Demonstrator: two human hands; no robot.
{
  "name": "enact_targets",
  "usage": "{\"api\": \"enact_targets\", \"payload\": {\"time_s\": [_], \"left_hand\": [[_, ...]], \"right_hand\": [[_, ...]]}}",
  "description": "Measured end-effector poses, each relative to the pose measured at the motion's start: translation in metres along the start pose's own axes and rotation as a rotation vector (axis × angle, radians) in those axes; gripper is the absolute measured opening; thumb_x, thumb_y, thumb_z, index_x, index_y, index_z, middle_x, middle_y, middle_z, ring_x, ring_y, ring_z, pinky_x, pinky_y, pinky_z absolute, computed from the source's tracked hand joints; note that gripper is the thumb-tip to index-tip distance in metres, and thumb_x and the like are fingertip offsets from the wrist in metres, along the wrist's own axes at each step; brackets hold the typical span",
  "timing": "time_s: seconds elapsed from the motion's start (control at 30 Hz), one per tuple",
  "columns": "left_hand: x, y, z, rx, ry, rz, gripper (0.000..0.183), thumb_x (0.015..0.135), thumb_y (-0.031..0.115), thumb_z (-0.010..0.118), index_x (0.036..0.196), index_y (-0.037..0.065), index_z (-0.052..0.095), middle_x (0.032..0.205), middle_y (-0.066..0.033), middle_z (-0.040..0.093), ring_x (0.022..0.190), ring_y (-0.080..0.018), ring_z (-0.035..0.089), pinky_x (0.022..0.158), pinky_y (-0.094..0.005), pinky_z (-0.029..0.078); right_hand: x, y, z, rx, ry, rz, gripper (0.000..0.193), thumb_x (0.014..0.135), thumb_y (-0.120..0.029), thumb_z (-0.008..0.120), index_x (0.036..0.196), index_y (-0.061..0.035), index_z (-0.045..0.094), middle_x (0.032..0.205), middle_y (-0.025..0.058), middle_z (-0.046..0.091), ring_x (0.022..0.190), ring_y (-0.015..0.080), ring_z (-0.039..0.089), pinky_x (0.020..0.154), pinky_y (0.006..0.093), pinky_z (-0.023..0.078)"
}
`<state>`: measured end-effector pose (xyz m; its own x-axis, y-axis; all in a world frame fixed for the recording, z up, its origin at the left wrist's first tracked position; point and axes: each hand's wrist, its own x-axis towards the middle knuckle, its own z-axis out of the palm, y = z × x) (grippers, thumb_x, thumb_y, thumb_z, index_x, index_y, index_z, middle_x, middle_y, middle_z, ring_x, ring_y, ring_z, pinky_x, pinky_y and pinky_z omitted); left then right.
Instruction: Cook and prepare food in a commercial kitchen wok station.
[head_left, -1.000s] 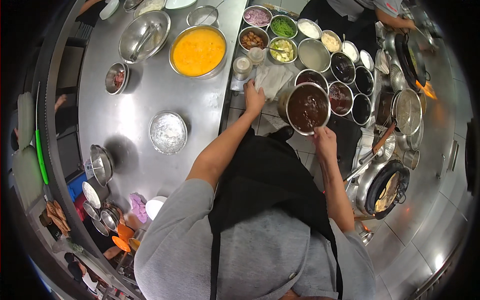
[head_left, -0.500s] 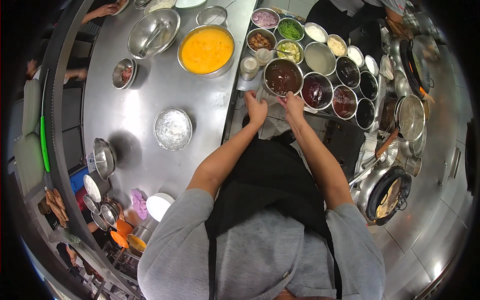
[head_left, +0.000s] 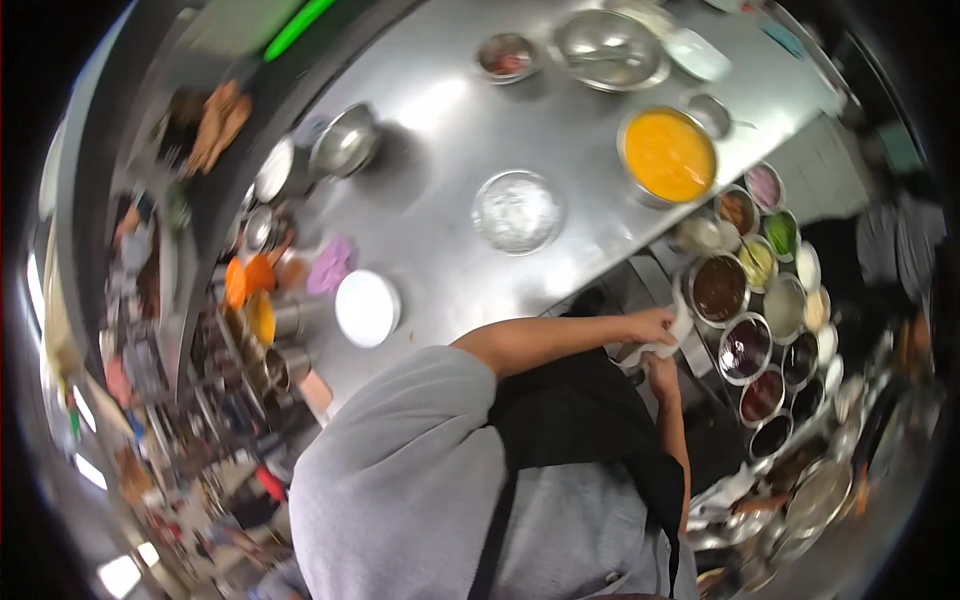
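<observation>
My left hand point(head_left: 652, 326) is closed on a white cloth point(head_left: 680, 330) in front of the row of sauce tubs. Just below it, my right hand point(head_left: 660, 376) is closed at the cloth's lower end, its fingers partly hidden and blurred. Nearest to the hands stands a round metal tub of dark brown sauce point(head_left: 718, 288). Beside it is a tub of dark red sauce point(head_left: 745, 348). A metal bowl dusted with white powder point(head_left: 518, 212) sits on the steel table, and a large bowl of orange-yellow liquid point(head_left: 668, 155) stands near the table's edge.
More tubs hold green slices point(head_left: 782, 234), pale liquid point(head_left: 784, 306) and dark sauces. A white bowl point(head_left: 367, 308) and a purple cloth point(head_left: 331, 265) lie at the steel table's point(head_left: 420, 240) near left. Strainers point(head_left: 818, 495) crowd the lower right. Another person point(head_left: 900, 250) stands at the far right.
My view has swung left, so the table and tubs appear turned. Both hands have come away from the brown sauce tub's rim and now hold a white cloth.
</observation>
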<state>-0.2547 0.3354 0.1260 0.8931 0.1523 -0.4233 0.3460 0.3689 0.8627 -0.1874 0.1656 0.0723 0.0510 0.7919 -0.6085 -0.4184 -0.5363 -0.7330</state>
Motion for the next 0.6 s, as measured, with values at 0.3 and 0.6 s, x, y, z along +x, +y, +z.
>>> {"api": "enact_targets", "payload": {"time_s": [0.3,0.6], "left_hand": [[0.014,-0.062,-0.049,0.398,0.489,0.132,0.026,0.075,0.027,0.067,0.075,0.001,0.066,0.064,-0.0154,0.061,0.054,-0.0226,0.057,0.054,-0.0403,0.045],[-0.006,-0.035,-0.004,0.011,0.19,-0.219,0.037,0.095,0.037,0.049,0.082,0.006,0.065,0.067,-0.0052,0.059,0.051,-0.0111,0.052,0.044,-0.0307,0.041]], "right_hand": [[0.047,-0.008,0.003,-1.081,0.507,-0.01,0.032,0.085,-0.024,0.056,0.098,0.0048,0.062,0.093,0.0289,0.062,0.092,0.0451,0.06,0.073,0.0471,0.047],[0.017,-0.024,-0.009,-0.843,0.474,-0.237,0.029,0.085,-0.021,0.052,0.093,0.0056,0.06,0.095,0.0279,0.062,0.094,0.0466,0.057,0.079,0.0497,0.046]]}}
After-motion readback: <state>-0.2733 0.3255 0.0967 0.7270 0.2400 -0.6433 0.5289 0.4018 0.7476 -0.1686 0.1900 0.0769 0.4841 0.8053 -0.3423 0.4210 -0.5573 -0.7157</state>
